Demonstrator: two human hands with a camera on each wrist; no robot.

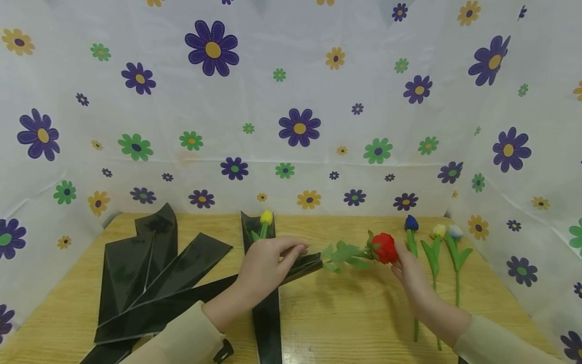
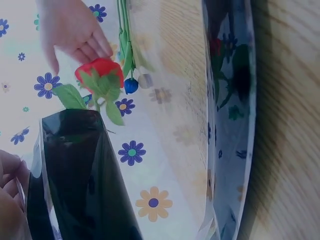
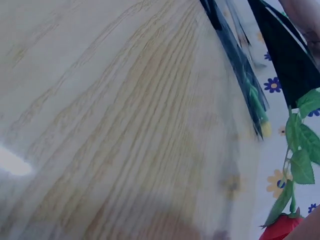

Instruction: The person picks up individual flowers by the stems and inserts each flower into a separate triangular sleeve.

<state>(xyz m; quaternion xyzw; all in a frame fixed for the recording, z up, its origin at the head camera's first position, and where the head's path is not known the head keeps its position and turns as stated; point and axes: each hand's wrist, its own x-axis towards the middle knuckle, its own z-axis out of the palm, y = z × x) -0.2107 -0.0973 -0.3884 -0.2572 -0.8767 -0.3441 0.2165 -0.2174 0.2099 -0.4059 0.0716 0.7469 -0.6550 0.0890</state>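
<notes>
the red rose (image 1: 384, 248) is resting against our right hand's (image 1: 414, 283) fingertips, its leafy stem (image 1: 349, 253) running into the black sleeve (image 2: 82, 175). we are risking torn leaves if the stem is tilting at the mouth. our right fingers are extending loosely, thumb apart; our left hand (image 1: 268, 260) is pinching the sleeve. beyond our right fingertips, a blue tulip (image 1: 411, 223) is lying.

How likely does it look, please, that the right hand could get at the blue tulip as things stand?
Probably yes: the right hand appears close to the blue tulip, and nothing visible blocks its bloom, though the fingers touch the red rose.
</notes>
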